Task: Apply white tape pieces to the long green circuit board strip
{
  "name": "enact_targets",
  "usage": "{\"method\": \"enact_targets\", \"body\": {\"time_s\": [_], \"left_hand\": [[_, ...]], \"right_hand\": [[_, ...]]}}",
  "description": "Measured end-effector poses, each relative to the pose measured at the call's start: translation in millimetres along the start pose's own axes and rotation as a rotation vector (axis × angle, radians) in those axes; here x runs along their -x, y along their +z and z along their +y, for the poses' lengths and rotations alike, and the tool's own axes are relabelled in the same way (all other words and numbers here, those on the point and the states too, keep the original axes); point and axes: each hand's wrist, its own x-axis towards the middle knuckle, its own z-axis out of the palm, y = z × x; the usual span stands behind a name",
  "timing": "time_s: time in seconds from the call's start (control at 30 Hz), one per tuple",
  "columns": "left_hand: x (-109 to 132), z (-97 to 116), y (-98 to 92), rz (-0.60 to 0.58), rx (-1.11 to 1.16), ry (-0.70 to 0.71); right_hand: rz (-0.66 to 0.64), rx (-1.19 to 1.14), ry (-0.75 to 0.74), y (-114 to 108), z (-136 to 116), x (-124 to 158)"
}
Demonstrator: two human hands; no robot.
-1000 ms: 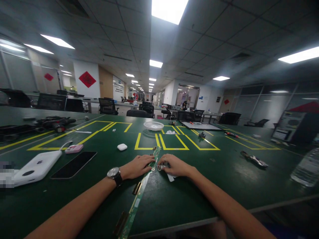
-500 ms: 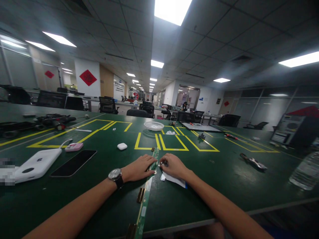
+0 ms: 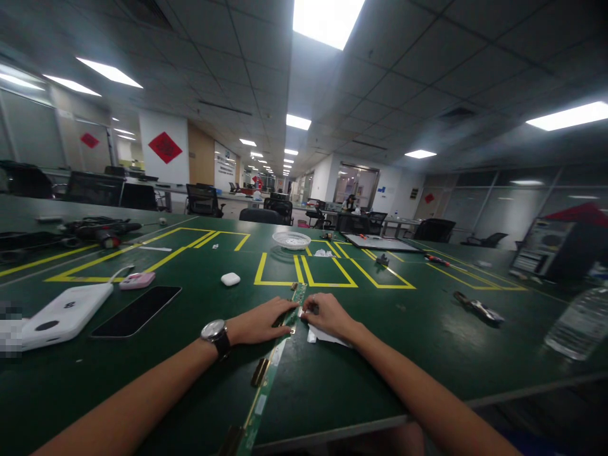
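A long narrow green circuit strip [image 3: 266,380] lies on the green table [image 3: 380,354], running from the near edge away from me. My left hand [image 3: 263,320], a watch on its wrist, lies flat on the strip with fingers stretched out. My right hand [image 3: 327,315] is curled just right of the strip, fingertips pinched at its edge on something small I cannot make out. A white piece of paper [image 3: 319,335] lies under the right hand.
To the left lie a white power bank [image 3: 66,315], a black phone [image 3: 137,311], a pink gadget [image 3: 137,280] and a white earbud case [image 3: 230,278]. A white basket [image 3: 291,239] stands farther back, a water bottle [image 3: 577,323] at right, tools [image 3: 475,307] nearby.
My right hand has shifted slightly toward the strip and more of the white paper shows beneath it. The left hand stays flat on the strip. The view has dipped a little.
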Motion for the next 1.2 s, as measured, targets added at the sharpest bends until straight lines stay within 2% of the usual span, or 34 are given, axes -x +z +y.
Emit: {"method": "enact_targets", "body": {"time_s": [0.13, 0.33, 0.47, 0.53, 0.63, 0.73, 0.8, 0.87, 1.0, 1.07, 1.2], "left_hand": [[0.5, -3.8, -2.5, -0.033, 0.028, -0.011], [1.5, -6.0, -1.7, -0.018, 0.029, -0.002], [1.6, -10.7, -0.5, -0.016, 0.072, -0.039], [0.9, -14.1, -0.1, 0.008, 0.08, -0.045], [0.0, -19.3, -0.9, 0.083, 0.042, -0.057], [-0.2, -23.4, -4.8, 0.177, -0.044, -0.088], [0.1, -24.9, -8.7, 0.231, -0.093, -0.091], [0.5, -25.4, -12.5, 0.266, -0.124, -0.084], [1.7, -24.9, -15.8, 0.278, -0.168, -0.082], [2.1, -24.4, -14.2, 0.258, -0.193, -0.082], [2.0, -20.9, -6.6, 0.201, -0.217, -0.069]], "right_hand": [[0.0, -0.037, -0.033, -1.8, 1.8, 0.5], [0.016, -0.045, -0.033, 1.3, 4.2, 1.0], [-0.011, -0.078, -0.156, -7.1, 3.2, 1.4], [-0.021, -0.109, -0.229, -12.4, 1.2, 1.9], [-0.113, -0.125, -0.322, -17.1, -0.7, 1.1], [-0.18, -0.086, -0.343, -18.5, 7.9, -2.9], [-0.16, -0.016, -0.279, -20.0, 23.1, -5.7], [-0.127, 0.098, -0.145, -23.6, 44.3, -6.0], [-0.128, 0.381, 0.305, -37.0, 86.8, 4.0], [-0.125, 0.444, 0.462, -43.3, 100.8, 11.2], [-0.071, 0.406, 0.612, -46.4, 113.2, 18.4]]}}
